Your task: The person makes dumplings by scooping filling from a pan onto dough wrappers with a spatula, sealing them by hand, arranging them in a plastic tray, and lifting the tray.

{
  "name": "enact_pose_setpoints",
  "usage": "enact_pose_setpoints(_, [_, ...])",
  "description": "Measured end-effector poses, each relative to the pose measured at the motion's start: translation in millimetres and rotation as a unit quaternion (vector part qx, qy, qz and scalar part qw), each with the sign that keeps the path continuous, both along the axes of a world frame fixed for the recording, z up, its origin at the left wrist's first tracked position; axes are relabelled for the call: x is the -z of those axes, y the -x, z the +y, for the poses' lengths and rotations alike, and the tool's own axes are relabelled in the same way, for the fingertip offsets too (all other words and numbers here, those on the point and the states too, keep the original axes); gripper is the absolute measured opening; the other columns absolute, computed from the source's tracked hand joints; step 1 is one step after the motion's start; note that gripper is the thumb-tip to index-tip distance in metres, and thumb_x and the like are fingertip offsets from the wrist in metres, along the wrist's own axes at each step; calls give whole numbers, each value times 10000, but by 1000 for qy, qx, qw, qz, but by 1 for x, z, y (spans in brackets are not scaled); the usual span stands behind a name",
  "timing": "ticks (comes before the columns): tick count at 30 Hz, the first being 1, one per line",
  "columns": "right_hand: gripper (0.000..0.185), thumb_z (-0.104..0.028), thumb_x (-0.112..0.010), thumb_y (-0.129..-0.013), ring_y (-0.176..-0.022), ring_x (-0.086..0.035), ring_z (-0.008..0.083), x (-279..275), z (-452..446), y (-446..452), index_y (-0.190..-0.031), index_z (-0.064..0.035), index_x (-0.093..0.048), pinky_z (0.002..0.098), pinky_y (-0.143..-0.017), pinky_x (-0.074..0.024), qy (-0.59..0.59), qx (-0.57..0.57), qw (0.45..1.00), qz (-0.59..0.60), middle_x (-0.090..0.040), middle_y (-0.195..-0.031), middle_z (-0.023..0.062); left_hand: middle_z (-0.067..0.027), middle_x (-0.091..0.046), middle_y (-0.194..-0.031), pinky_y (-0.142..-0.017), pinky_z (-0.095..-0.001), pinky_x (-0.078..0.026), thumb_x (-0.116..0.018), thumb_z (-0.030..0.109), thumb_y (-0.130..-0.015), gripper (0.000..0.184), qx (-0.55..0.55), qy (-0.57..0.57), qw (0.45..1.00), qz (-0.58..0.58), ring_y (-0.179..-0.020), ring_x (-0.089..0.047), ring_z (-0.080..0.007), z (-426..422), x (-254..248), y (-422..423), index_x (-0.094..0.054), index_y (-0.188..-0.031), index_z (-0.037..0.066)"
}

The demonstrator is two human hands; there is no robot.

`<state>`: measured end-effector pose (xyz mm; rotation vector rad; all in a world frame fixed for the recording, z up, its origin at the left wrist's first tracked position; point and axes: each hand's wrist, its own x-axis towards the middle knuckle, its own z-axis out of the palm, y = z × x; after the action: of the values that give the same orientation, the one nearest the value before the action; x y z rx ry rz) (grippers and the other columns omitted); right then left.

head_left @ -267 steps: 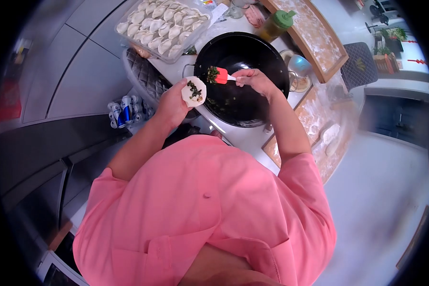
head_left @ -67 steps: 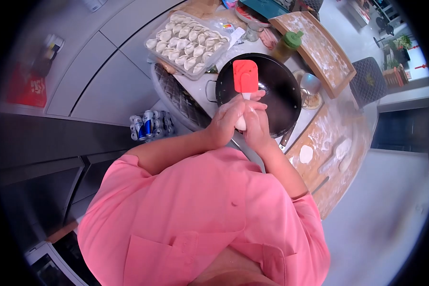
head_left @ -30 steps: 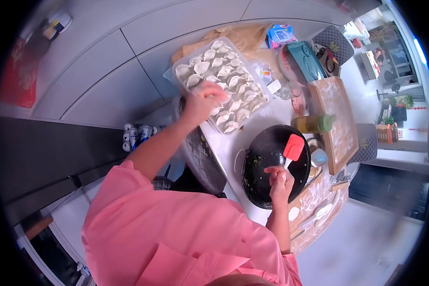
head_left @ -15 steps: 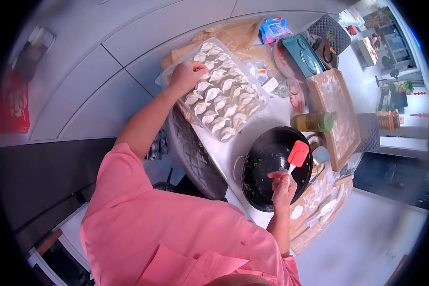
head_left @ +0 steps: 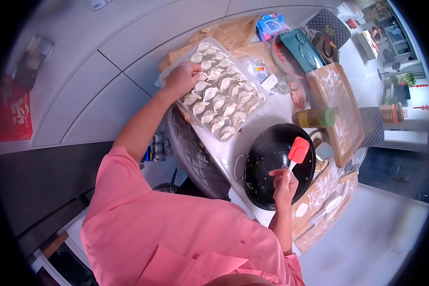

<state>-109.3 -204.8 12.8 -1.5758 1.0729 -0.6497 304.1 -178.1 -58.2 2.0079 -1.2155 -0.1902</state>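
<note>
Rows of pale raw dumplings (head_left: 218, 101) fill a translucent plastic tray (head_left: 213, 135). My left hand (head_left: 180, 79) is over the tray's left side, its curled fingertips closed at a dumpling (head_left: 201, 76) that they partly hide. In my right hand (head_left: 285, 185) is a silicone spatula (head_left: 299, 149) with a red head and white handle, gripped with the head pointing up. That hand is above a black pan (head_left: 267, 143), which has green bits of food on its inside. The red head lies over the pan's right part in view.
Right of the pan stands an oil bottle (head_left: 314, 117) with a green cap. Beyond it lies a floured wooden tray (head_left: 341, 114). A floured board (head_left: 314, 214) holds a dough round (head_left: 301, 209). A teal box (head_left: 301, 52) and a wipes pack (head_left: 271, 26) are at the back.
My left hand has shifted slightly left and down over the dumplings. My right hand still holds the spatula above the pan. The whole view has tilted a little.
</note>
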Motion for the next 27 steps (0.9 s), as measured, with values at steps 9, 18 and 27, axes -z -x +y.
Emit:
enact_pose_setpoints(9, [534, -399, -420, -953, -464, -351, 41, 2, 2, 9, -723, 37, -627, 212, -446, -251, 7, 16, 1000, -2, -402, -535, -24, -134, -619, -856, -664, -384, -482, -619, 115, -768, 113, -58, -42, 997, 28, -758, -611, -305, -4, 1, 12, -638, -859, 52])
enact_pose_setpoints(18, [475, -335, -427, -956, -467, -360, 36, -2, 4, 23, -716, 25, -623, 212, -443, -260, 11, 23, 1000, 6, -413, -537, -27, -168, -626, -874, -706, -411, -480, -588, 167, -810, 151, -45, -47, 997, -45, -805, -608, -334, -8, 23, 3, -630, -906, 59])
enact_pose_setpoints(27, [253, -236, -539, -887, -757, -614, 283, 38, -17, 178, -893, -16, -664, 351, -715, -459, 158, 236, 931, 229, -645, -791, 174, -94, -639, -975, -758, -337, -479, -576, 273, -859, 294, -108, -89, 986, -89, -830, -617, -216, 40, -22, 23, -621, -1080, 84])
